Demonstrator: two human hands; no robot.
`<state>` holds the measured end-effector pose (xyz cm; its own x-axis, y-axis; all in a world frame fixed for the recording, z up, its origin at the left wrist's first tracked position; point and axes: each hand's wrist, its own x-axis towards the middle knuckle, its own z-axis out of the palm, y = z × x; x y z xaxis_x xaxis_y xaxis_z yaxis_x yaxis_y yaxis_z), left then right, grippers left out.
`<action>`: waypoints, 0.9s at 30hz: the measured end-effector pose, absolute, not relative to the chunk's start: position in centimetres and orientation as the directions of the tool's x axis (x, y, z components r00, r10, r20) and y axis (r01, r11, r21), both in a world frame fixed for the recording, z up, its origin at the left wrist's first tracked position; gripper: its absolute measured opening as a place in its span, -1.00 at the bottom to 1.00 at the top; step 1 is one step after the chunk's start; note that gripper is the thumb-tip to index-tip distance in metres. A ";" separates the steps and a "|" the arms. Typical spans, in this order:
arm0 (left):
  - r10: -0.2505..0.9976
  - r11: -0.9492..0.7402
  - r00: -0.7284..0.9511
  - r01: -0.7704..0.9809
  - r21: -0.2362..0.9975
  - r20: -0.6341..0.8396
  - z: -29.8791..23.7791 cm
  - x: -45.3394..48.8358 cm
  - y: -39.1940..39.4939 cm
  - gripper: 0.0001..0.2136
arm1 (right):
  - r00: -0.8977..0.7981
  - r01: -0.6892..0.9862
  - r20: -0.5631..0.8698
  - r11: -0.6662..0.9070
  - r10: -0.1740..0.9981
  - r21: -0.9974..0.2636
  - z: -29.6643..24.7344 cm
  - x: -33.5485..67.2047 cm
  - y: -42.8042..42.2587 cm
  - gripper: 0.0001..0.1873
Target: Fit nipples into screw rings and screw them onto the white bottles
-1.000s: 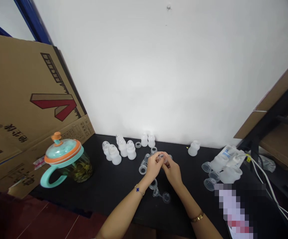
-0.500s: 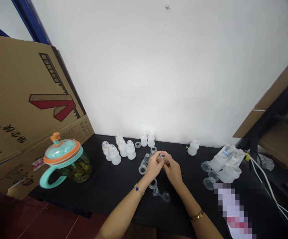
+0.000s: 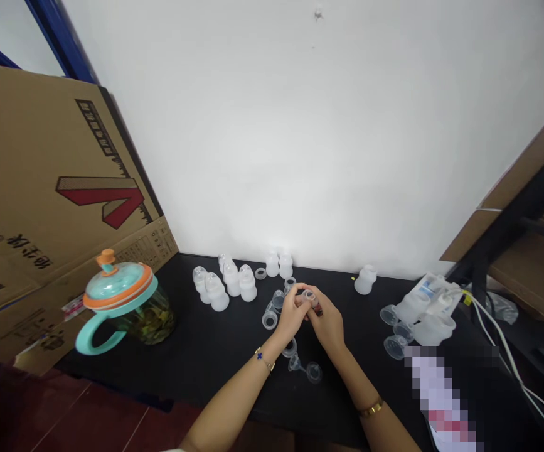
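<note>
My left hand [image 3: 291, 315] and my right hand [image 3: 327, 321] meet over the black table [image 3: 206, 351], fingers pinched together on a small clear plastic part [image 3: 308, 295]. Loose clear rings and caps lie around them: one ring [image 3: 269, 321] just left of my left hand, and a few more clear pieces [image 3: 304, 368] lie between my wrists. A cluster of small white bottles [image 3: 227, 284] stands behind to the left, and a single white bottle [image 3: 364, 280] stands to the right.
A teal and orange lidded cup [image 3: 123, 306] stands at the left beside a leaning cardboard box [image 3: 50, 188]. More clear cups and white bottles [image 3: 417, 317] lie at the right, near white cables [image 3: 502, 345] and a dark shelf frame [image 3: 511, 226].
My hands have stayed together over the same spot, the fingers shifting slightly around the clear part. Nothing else on the table has moved.
</note>
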<state>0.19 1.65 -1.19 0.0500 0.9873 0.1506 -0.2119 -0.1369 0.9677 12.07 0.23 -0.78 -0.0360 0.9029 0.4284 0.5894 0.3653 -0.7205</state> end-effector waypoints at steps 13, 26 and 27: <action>0.980 -0.200 -0.037 -0.110 0.974 0.197 -1.1 0.1 1.1 -0.88 | -0.049 0.607 0.412 0.355 0.910 -0.711 -0.8 11.9 0.3 -0.52; 0.968 -0.252 -0.029 -0.040 0.967 0.251 -0.9 -0.2 1.3 -0.68 | -0.028 0.540 0.363 0.319 0.932 -0.779 -1.0 12.1 0.5 -0.51; 0.968 -0.251 -0.027 -0.041 0.967 0.250 -0.9 -0.2 1.4 -0.67 | -0.029 0.536 0.366 0.323 0.930 -0.780 -1.0 12.1 0.5 -0.51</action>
